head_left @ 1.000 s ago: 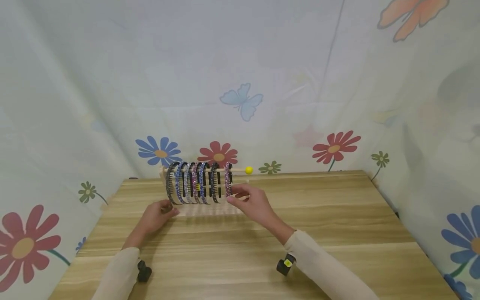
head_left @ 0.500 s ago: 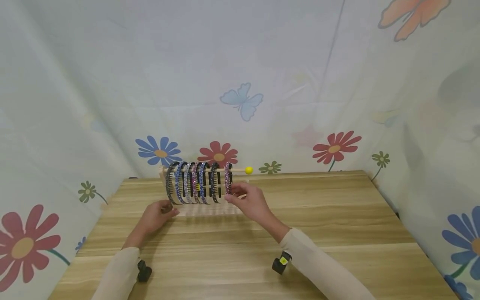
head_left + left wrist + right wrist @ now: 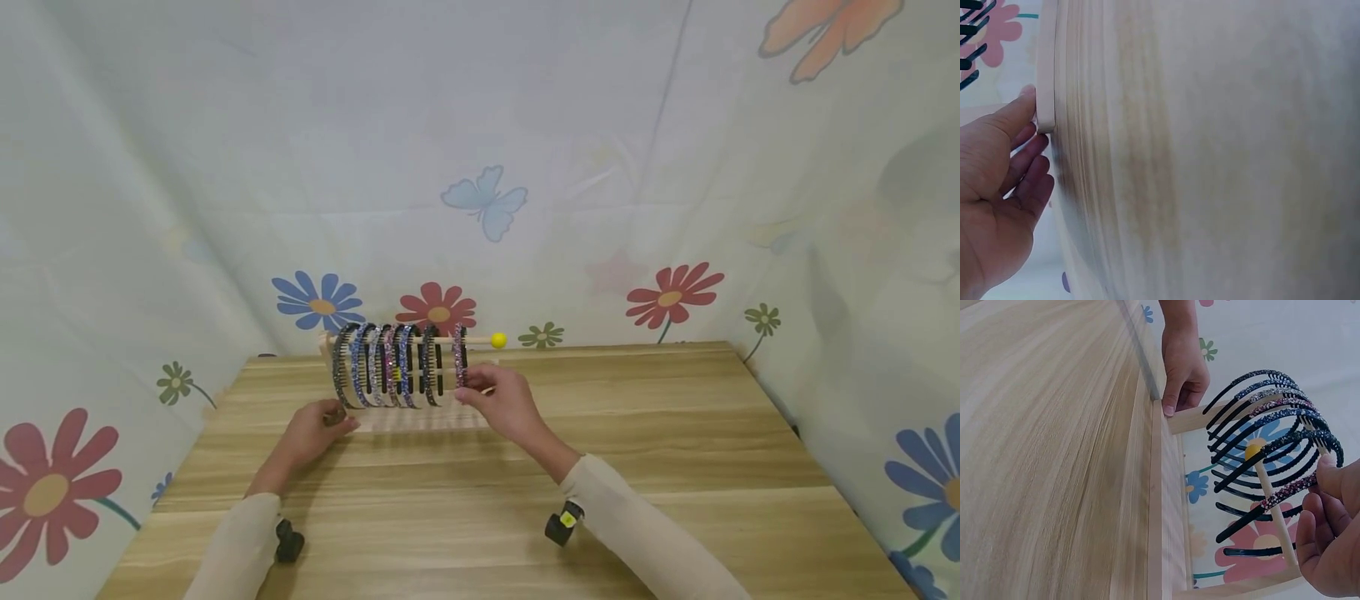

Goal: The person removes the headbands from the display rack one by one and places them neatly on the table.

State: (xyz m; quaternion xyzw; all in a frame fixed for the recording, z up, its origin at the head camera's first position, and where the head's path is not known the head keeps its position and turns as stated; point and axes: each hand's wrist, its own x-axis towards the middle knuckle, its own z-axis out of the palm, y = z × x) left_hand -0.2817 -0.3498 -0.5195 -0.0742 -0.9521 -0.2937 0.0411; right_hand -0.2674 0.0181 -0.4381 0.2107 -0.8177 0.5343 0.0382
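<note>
A wooden rack (image 3: 1156, 512) carries several black toothed headbands with glittery bands (image 3: 360, 367), hung side by side along its rod. At its left end my left hand (image 3: 311, 433) grips the base; the left wrist view has the thumb and fingers on either side of the board's end (image 3: 1045, 69). My right hand (image 3: 510, 408) pinches the rightmost headband (image 3: 460, 354), which has pink and dark glitter. This headband stands a little apart from the others, still around the rod. In the right wrist view, thumb and fingers of the right hand (image 3: 1335, 531) close on its glittered part.
A yellow ball (image 3: 498, 340) caps the rod's right end, and another yellow ball (image 3: 1254, 452) shows between the headbands. The wood-grain table (image 3: 525, 517) ends at a flowered cloth backdrop (image 3: 570, 250). Each wrist wears a black camera (image 3: 562, 523).
My right hand has shifted slightly, ending a little to the right with the pink-glitter headband, so its gap to the neighbouring one is slightly wider. The left hand has stayed still.
</note>
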